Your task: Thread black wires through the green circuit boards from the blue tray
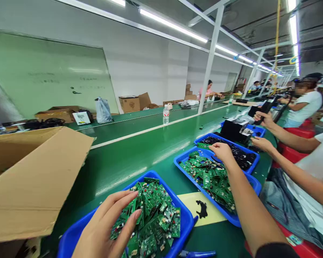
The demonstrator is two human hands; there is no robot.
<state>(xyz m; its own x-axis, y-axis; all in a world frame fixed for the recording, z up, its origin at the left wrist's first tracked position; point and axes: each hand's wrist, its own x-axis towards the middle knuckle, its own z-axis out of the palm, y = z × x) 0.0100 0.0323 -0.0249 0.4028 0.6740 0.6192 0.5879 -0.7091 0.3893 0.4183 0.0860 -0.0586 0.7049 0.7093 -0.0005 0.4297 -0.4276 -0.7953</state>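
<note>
Conveyor bench in a long factory hall: what sits along it?

Blue plastic trays, three at the person's end. Nearest the bench's front edge, a near tray is heaped with green circuit boards; a second tray beyond it holds more, and a third tray holds black parts. A cardboard box stands open at the left edge.

And the hands?

The left hand is half-curled, its fingertips on the heap in the near tray, with no clear grip. The right hand reaches over the second tray's far rim, closed down beside a loose board; whether it pinches that board cannot be told.

What can't be made out?

The near tray's lower edge and a blue-handled tool run out of view at the bottom, the boards beneath the left hand are hidden, and the black parts are too dark to name. Beside the person, a co-worker's hand grips a black handheld tool.
</note>
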